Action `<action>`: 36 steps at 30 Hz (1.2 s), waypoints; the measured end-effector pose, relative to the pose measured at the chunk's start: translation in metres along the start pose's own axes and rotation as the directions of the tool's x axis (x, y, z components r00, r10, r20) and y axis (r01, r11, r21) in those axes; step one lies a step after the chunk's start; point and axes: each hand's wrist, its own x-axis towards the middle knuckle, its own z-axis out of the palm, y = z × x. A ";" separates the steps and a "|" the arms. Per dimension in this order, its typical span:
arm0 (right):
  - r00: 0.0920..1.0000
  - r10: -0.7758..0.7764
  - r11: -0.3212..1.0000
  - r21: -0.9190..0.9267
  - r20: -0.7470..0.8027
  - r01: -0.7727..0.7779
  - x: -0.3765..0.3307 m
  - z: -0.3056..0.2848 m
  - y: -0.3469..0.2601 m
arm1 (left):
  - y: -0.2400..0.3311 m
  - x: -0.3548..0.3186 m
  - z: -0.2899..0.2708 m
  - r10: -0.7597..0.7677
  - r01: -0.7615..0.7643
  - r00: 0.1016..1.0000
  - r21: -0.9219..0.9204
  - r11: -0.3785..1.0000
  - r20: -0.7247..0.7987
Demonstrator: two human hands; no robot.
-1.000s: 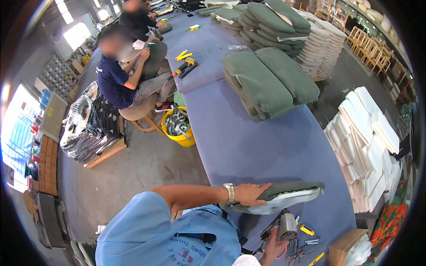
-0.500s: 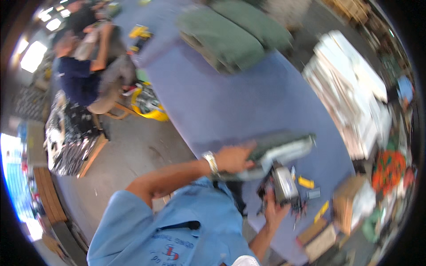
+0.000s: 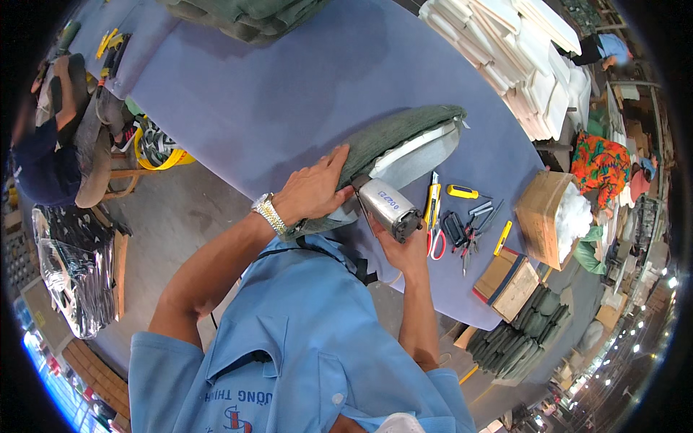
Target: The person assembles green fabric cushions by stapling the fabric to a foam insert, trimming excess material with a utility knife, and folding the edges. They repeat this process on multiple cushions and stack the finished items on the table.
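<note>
Only the head view to go on here. The big blue-purple cloth-covered table point(image 3: 274, 94) was my landmark for everything.

Near the table's close edge lay a green fabric-covered seat cushion with a pale grey underside point(image 3: 404, 141), tipped up so the underside faced right. The left hand point(image 3: 314, 193) was spread flat on the cushion's green end, fingers open and pressing down, a metal wristwatch point(image 3: 268, 213) on its wrist. The right hand point(image 3: 406, 249) was wrapped tight around a silver metal staple gun point(image 3: 388, 207), whose nose sat right against the cushion's lower edge.

Just right of the gun on the table top, I could see a yellow utility knife point(image 3: 432, 203), red-handled scissors point(image 3: 436, 242), a yellow-handled screwdriver point(image 3: 462, 191) and a small heap of dark pliers-type tools point(image 3: 469, 227). Farther right, at the table's edge, sat an open cardboard box with white stuffing point(image 3: 552, 213).

On the far right side of the table was a stack of white foam slabs point(image 3: 512, 50), and at the far end a pile of green cushions point(image 3: 245, 14). Off the table's left edge a seated person in dark blue point(image 3: 43, 166) was next to a yellow bucket point(image 3: 155, 148).
</note>
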 end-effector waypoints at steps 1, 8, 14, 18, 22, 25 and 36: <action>1.000 0.008 1.000 0.005 0.017 -0.008 0.002 -0.001 0.000 | -0.001 0.000 0.001 -0.001 0.001 1.000 0.004 1.000 -0.003; 0.990 -0.042 0.990 -0.128 0.138 0.060 0.007 -0.013 -0.003 | -0.001 -0.002 0.017 0.075 -0.066 0.986 0.061 0.996 -0.146; 0.994 -0.045 0.989 -0.138 0.104 0.059 0.005 -0.002 0.000 | 0.015 0.001 -0.002 -0.054 0.054 0.999 0.025 0.998 -0.003; 0.990 -0.073 0.978 -0.184 0.121 0.095 0.004 -0.005 -0.001 | 0.007 0.000 0.002 -0.023 0.025 0.999 0.021 0.999 -0.049; 0.987 -0.046 0.989 -0.130 0.151 0.066 -0.005 -0.006 0.006 | 0.004 0.000 0.008 0.015 -0.013 0.997 0.032 0.999 -0.078; 0.987 0.005 0.995 -0.099 0.159 0.011 -0.007 -0.007 0.005 | 0.003 -0.001 0.013 0.019 -0.014 0.995 0.055 0.998 -0.093; 0.991 -0.064 0.989 -0.125 0.118 0.079 -0.003 0.008 -0.002 | 0.002 0.000 0.005 -0.042 0.044 0.996 0.030 0.999 -0.081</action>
